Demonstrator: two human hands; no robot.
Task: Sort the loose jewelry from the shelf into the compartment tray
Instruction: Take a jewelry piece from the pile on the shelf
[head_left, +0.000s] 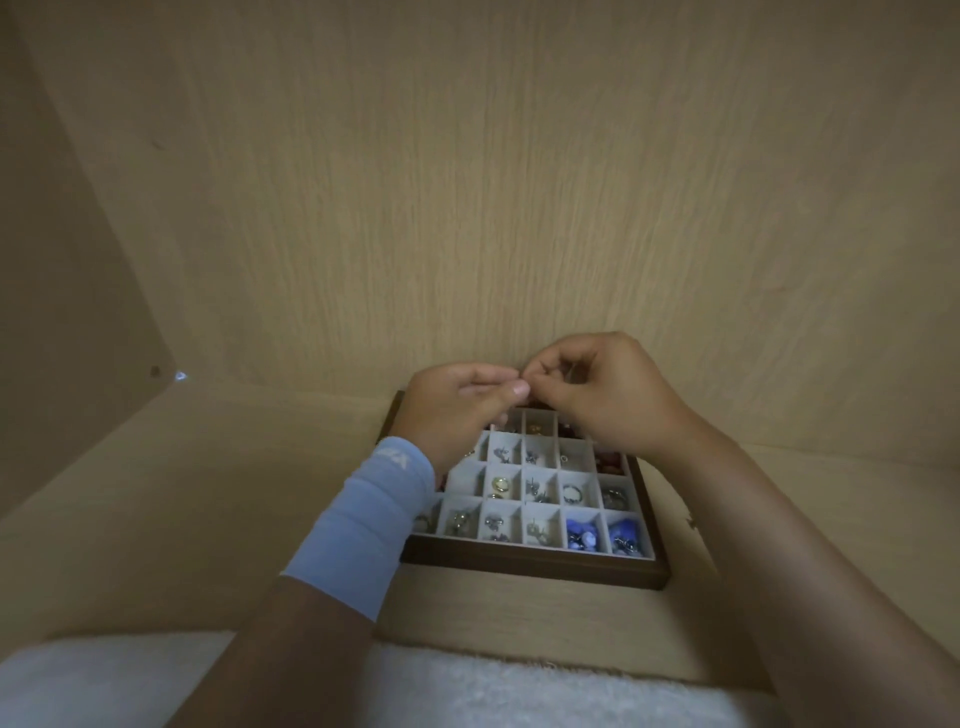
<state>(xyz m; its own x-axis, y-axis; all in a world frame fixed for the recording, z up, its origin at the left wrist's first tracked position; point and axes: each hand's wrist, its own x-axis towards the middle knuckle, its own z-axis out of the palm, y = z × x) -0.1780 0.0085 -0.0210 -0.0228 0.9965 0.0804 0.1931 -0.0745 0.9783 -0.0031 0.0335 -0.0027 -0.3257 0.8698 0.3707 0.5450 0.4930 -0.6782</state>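
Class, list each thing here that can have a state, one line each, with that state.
compartment tray: flat on shelf, uncovered, many compartments filled.
left hand: fingertips pinched, above tray's far end.
right hand: fingers curled, pinching; anything held unseen.
blue pieces: in two near-right compartments.
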